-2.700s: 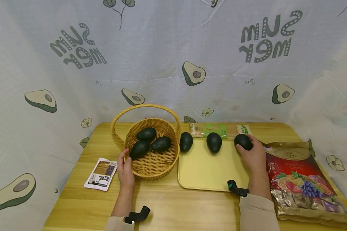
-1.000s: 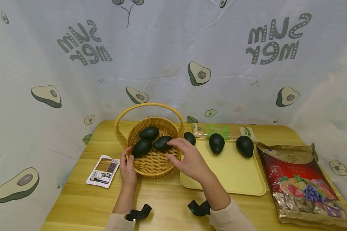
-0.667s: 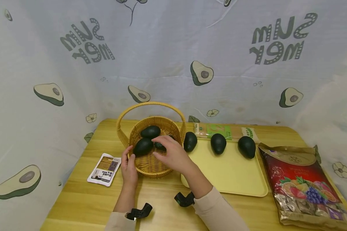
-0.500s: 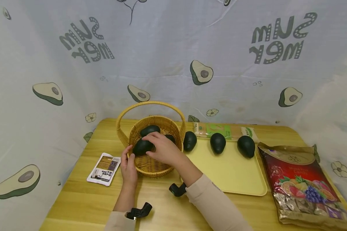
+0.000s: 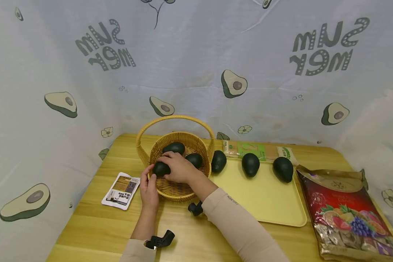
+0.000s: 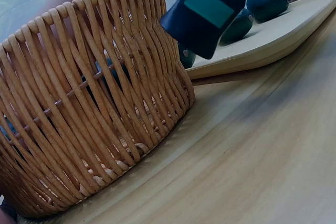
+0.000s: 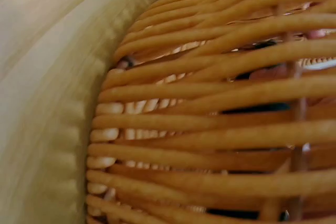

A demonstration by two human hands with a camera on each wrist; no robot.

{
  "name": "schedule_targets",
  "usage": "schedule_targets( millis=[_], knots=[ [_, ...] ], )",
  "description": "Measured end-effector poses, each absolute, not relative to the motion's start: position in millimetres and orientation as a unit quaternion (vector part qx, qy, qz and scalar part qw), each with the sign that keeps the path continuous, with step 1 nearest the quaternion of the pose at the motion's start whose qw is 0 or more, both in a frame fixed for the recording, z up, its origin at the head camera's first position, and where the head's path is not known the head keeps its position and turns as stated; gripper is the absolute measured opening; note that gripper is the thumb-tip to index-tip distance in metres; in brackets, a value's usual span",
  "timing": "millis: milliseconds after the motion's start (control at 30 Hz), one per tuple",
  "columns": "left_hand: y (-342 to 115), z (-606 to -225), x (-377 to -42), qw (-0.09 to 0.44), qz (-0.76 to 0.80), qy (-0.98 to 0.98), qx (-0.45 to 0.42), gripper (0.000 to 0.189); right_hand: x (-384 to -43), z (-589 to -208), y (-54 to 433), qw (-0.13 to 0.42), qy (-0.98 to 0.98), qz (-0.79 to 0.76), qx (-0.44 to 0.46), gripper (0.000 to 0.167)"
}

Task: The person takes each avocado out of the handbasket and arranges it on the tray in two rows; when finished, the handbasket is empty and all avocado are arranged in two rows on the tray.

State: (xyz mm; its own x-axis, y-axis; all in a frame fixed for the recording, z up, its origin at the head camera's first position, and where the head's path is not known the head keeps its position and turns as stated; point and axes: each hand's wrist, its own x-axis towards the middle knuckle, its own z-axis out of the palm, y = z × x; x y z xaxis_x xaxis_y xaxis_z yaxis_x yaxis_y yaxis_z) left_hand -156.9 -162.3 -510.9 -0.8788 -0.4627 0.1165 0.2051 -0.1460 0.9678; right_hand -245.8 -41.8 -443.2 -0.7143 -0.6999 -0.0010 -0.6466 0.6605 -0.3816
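Inside the yellow wicker basket, my right hand grips a dark green avocado at the left front. Two more avocados lie in the basket, a back avocado and a right avocado. My left hand holds the basket's left rim, thumb toward the front. Seen from the left wrist, the woven wall fills the left side. The right wrist view is mostly wicker wall, with dark shapes showing through the gaps.
Right of the basket lies a yellow tray; along its back are three avocados, the middle avocado among them. Behind is a long noodle-like packet. A red candy bag lies far right, a white pouch left.
My right hand has let go of the tray's rightmost avocado, moved left into the basket and taken hold of the left front avocado. The left hand stays at the rim.
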Motion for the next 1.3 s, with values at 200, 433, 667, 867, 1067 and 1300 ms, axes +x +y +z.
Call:
schedule_targets(
  millis=[200, 433, 667, 867, 1067, 1300],
  knots=[
    [-162, -511, -157, 0.221, -0.747, -0.618, 0.102, 0.039, -246, -446, -40, 0.053, 0.914, -0.181, -0.36, 0.062],
    [-162, -512, -156, 0.223, -0.746, -0.619, 0.103, 0.038, -247, -449, -39, 0.052, 0.915, -0.195, -0.348, 0.059],
    [-161, -513, -156, 0.227, -0.74, -0.625, 0.106, 0.038, -246, -445, -35, 0.032, 0.917, -0.227, -0.328, 0.062],
    [-161, -512, -156, 0.228, -0.737, -0.628, 0.1, 0.037, -241, -437, -29, 0.019, 0.917, -0.296, -0.267, 0.064],
    [-162, -512, -156, 0.229, -0.737, -0.629, 0.095, 0.038, -232, -430, -21, 0.005, 0.903, -0.355, -0.241, 0.066],
    [-163, -511, -157, 0.229, -0.731, -0.634, 0.103, 0.038, -216, -421, -11, -0.019, 0.884, -0.4, -0.239, 0.064]
  ],
)
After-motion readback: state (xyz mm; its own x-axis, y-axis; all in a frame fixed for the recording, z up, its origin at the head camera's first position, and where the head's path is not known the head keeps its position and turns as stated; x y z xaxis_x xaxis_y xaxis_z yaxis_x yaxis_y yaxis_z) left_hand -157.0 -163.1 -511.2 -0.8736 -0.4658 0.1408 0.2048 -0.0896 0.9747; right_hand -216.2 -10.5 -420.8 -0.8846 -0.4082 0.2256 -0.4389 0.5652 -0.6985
